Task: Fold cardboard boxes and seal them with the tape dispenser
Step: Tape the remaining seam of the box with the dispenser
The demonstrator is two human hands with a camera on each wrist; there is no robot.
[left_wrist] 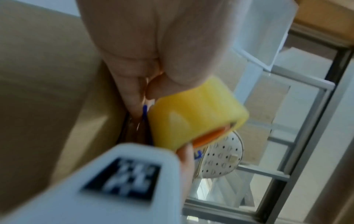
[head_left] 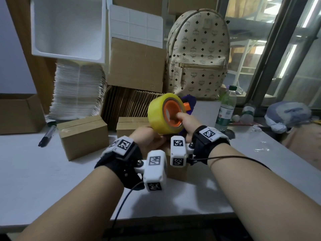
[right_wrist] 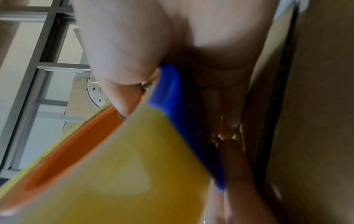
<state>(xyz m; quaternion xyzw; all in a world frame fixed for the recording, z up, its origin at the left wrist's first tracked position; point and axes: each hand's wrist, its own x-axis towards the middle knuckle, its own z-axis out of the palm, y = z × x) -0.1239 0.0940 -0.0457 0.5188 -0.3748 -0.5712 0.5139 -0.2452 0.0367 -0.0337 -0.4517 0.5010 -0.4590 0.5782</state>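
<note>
The white table runs across the room in front of the person, pushed up against a cluttered back wall, with a window and its grey metal frame off to the right. Both hands meet over the middle of it. The right hand has its fingers curled round the blue-handled tape dispenser, thumb pressed into the orange core of the yellow tape roll, which is raised and tilted above a cardboard box that sits mostly hidden beneath the wrists. The left hand is tucked under the roll with fingers curled, and the left wrist view suggests they pinch at something by the roll's edge, though it is too blurred to say what. Two closed small boxes stand on the table further back, one on the left and one just behind the hands, and a black marker lies near the left one. Behind them lean bundles of flat cardboard, a stack of white sheets, a white foam tray and a larger brown carton. A patterned cream backpack stands upright on a white block, with a green-capped water bottle just beside it on the right.
</note>
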